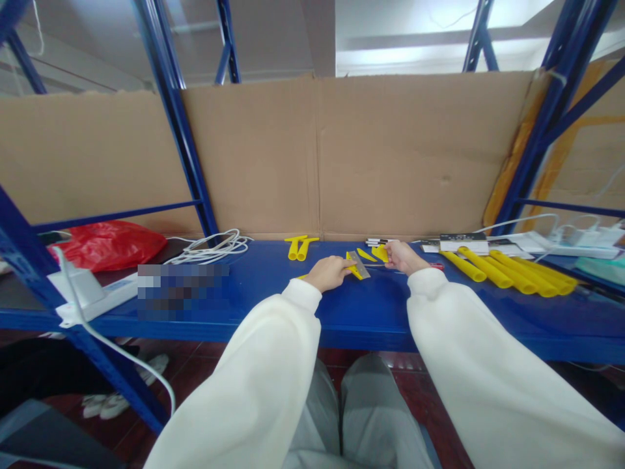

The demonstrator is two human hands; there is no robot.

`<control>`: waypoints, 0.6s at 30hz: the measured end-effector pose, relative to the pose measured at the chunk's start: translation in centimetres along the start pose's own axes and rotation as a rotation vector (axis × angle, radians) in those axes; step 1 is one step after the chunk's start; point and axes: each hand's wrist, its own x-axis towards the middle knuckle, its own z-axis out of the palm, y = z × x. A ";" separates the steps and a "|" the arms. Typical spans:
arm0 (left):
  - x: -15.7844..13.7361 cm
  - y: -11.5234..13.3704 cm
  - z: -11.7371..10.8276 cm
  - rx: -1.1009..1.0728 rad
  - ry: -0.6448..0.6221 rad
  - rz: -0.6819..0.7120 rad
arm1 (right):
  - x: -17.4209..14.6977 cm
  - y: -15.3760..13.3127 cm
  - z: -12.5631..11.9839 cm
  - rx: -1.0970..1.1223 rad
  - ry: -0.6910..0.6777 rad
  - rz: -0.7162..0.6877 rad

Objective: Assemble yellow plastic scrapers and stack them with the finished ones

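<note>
My left hand [328,273] is closed around a yellow scraper, whose metal blade [360,265] points right. A bit of its yellow handle shows left of my wrist. My right hand [404,256] is closed, its fingertips pinching a small yellow plastic piece [379,253]. Another thin yellow piece [364,255] lies between the hands. Below my right fingers runs a thin metal shaft; a red handle-like end [437,266] shows past the wrist, and my hand hides the middle.
Two yellow T-shaped handles [299,248] lie left of centre. Several yellow tubular handles [508,270] lie at right by a black-and-white box [463,243]. A coiled white cable [215,247], red plastic bag [114,245] and power strip [100,299] are left. Cardboard [381,156] backs the blue table [273,312].
</note>
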 end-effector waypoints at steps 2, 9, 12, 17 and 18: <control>0.0 0.0 0.0 -0.003 -0.007 0.003 | -0.7 -0.5 0.3 0.032 0.004 0.090; 0.1 -0.1 0.1 0.027 0.014 0.008 | -2.1 -1.5 1.1 0.150 -0.117 0.159; 0.1 -0.1 0.2 0.036 0.005 0.003 | -2.3 -1.7 1.3 0.158 -0.169 0.197; 0.1 -0.1 0.3 0.034 -0.014 0.005 | -2.5 -1.6 1.5 0.146 -0.226 0.206; 0.1 -0.1 0.2 0.039 -0.023 0.004 | -2.5 -1.5 1.5 0.138 -0.238 0.193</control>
